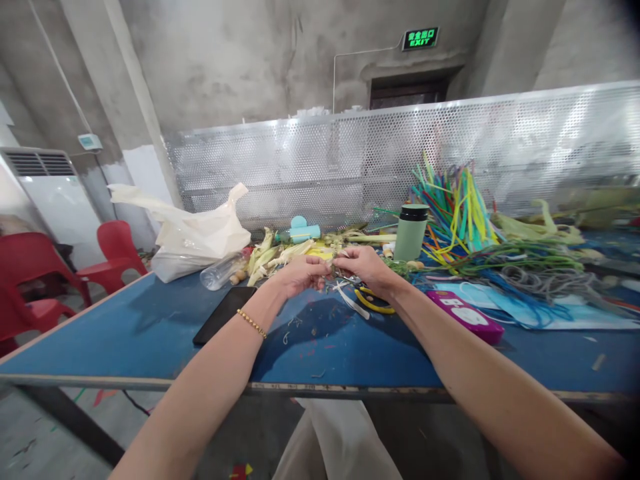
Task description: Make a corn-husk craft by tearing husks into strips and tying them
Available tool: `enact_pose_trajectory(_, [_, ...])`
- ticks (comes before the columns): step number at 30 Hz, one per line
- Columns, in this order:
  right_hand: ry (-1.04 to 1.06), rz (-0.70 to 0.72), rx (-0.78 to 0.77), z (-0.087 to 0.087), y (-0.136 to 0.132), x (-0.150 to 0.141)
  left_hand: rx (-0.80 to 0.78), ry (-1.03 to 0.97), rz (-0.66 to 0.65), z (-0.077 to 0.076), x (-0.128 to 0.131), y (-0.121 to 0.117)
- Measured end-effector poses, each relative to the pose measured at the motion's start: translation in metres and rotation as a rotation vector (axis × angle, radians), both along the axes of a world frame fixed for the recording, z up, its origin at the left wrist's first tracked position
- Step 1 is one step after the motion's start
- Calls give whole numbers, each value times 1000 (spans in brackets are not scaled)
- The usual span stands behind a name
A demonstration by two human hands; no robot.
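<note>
On the table (125,347), a bag (200,230) sits left, a flask (411,239) right, and a box (467,317) before the flask, farther right.

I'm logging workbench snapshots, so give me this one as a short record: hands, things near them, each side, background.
Left hand: fingers curled, close to the right hand's; grip unclear
Right hand: fingers bent toward the left's; anything held too small to tell
Near hands: yellow-handled tool
Left side: dark flat device, pale plastic bag
Right side: green tumbler, purple box, colourful strips
Surface: blue tabletop
Background: perforated metal panel, exit sign
</note>
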State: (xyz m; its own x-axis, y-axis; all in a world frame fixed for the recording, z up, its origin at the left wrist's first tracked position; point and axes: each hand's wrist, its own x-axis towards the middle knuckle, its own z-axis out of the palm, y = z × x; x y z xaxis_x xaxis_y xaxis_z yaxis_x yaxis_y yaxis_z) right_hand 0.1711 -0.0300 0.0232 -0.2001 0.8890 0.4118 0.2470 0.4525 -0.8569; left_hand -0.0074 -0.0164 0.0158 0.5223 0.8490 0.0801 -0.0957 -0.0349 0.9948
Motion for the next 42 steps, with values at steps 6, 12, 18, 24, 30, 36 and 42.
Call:
enact_pose_trajectory(6, [-72,7,10,0,3,4,29,44,53,2,-3,1])
enact_pose_trajectory(12, [-131,22,21,-1,5,5,81,88,109,1,-3,5])
enact_pose_trajectory(18, [-153,7,27,-1,5,7,103,176,147,7,-6,2])
enact_pose_trajectory(24, [-168,-8,62,0,5,6,87,152,73,3,2,-1])
enact_pose_trajectory(30, [-195,-19,82,-1,4,4,148,175,117,-3,4,4])
enact_pose_trajectory(36, [-177,28,74,0,2,5,114,136,117,-2,2,5])
enact_pose_trajectory(42, [-96,37,-65,1,0,0,139,98,151,-6,4,8])
